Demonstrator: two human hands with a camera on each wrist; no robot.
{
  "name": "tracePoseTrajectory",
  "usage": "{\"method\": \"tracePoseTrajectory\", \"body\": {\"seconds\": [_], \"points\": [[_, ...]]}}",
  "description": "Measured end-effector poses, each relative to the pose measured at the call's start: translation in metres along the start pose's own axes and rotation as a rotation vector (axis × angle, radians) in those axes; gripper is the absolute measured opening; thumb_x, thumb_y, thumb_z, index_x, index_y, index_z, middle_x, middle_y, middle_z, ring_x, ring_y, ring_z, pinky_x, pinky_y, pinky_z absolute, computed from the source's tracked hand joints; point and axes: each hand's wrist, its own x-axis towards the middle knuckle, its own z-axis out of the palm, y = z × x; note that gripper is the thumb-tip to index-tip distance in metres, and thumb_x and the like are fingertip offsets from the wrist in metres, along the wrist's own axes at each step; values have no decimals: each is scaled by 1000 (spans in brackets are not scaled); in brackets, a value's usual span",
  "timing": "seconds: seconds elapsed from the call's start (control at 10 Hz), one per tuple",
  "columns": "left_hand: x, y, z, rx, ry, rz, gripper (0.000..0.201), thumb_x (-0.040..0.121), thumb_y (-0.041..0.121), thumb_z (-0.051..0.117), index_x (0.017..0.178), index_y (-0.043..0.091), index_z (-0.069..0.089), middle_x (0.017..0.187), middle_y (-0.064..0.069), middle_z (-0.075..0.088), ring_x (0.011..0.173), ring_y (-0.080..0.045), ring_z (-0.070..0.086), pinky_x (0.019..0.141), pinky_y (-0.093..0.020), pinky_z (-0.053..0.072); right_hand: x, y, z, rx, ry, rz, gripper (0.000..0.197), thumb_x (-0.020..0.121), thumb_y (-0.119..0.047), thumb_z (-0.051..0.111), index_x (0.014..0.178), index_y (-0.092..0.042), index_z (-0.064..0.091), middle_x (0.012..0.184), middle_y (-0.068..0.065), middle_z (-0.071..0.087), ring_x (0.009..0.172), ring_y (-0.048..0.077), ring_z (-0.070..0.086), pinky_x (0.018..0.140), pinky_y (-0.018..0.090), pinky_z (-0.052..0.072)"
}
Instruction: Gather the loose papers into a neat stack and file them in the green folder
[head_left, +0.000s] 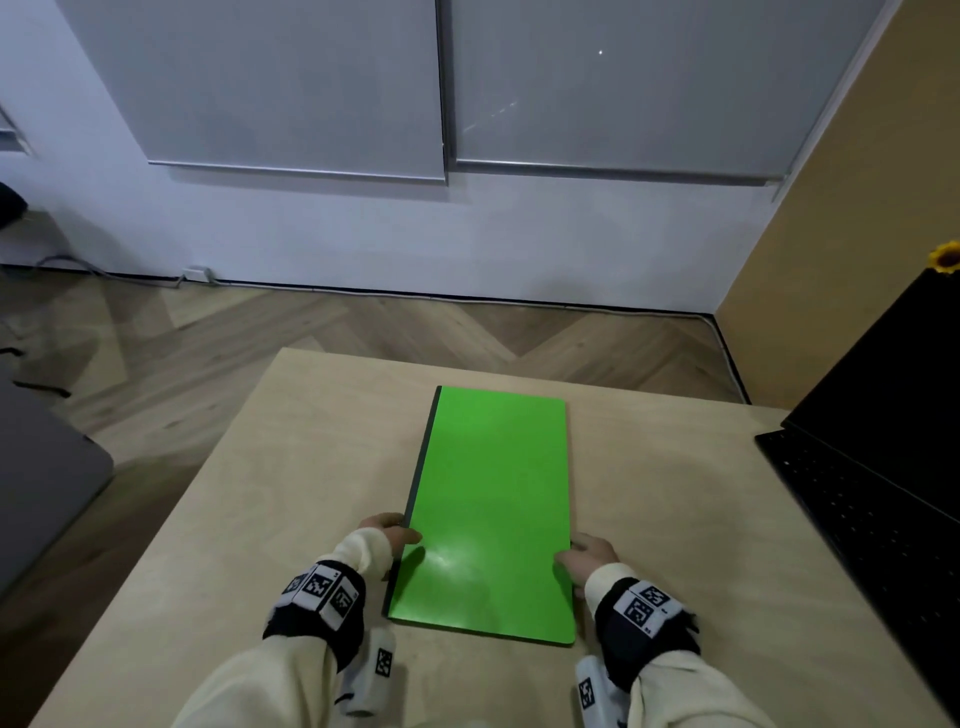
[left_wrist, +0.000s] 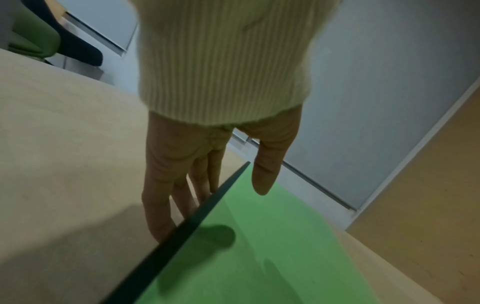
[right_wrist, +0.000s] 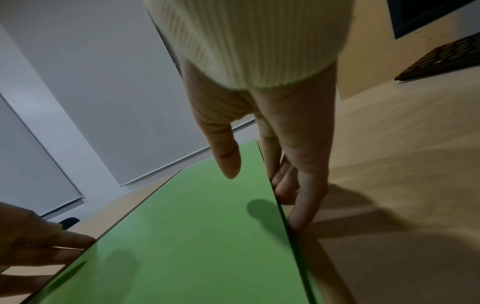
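The pale wooden bench (head_left: 260, 493) carries the green folder (head_left: 493, 493), lying shut and flat near its middle. It is glossy card with a dark spine, and no loose papers show. It looks light, stiff and slippery, best lifted by its long edges. The left hand (head_left: 387, 532) and right hand (head_left: 589, 556) flank its near end, fingers (left_wrist: 158, 195) pressed together against the edges and thumbs raised over the cover.

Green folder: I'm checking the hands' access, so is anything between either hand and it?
Nothing visible. The left hand touches the dark spine of the green folder; the right hand touches its opposite edge.
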Motion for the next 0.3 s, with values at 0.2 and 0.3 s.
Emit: {"method": "tracePoseTrajectory", "body": {"seconds": [0.2,0.3], "points": [[3,3,-11,-164,-76,-88,25,87,-3,53,104,12,62,88,-15,62,70,-23,57,60,-36,50,-3,-2,-4,2,14,-3,47,86,-8,53,132,-4,51,129,12,59,108,30,58,100,39,47],[1,-10,-24,-104,-101,-172,10,84,1,54,80,7,62,72,-13,60,66,-26,57,70,-38,52,-12,-1,-14,8,70,-31,49,88,-9,53,136,-4,45,138,13,51,124,30,51,106,36,39]]}}
